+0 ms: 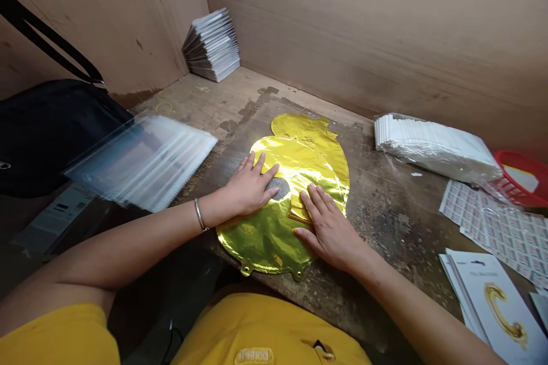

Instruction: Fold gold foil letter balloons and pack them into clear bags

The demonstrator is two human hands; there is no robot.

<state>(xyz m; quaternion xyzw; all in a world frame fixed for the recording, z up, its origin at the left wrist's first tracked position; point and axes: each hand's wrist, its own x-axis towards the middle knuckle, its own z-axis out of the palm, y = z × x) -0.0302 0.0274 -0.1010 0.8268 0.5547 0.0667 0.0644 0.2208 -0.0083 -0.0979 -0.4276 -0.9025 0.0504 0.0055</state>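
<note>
In the head view, you are leaning over a worn table, and a gold foil balloon is lying flat at its middle, its near edge close to your yellow shirt. Your left hand is resting open on the left side of the foil, palm down with fingers spread, gripping nothing; a bracelet is circling that wrist. Your right hand is lying open and nearly flat on the right side, its fingers covering part of a folded piece of the foil, and it is not grasping anything. Between your hands a grey oval is showing, probably the table through a hole, though glare is making the layers hard to read.

On the left, clear plastic sleeves are lying beside a dark bag. In the far left corner a stack of white packets is standing against the wooden wall. On the far right a wrapped white bundle is sitting near a red basket. Nearer, sticker sheets and printed cards are lying.
</note>
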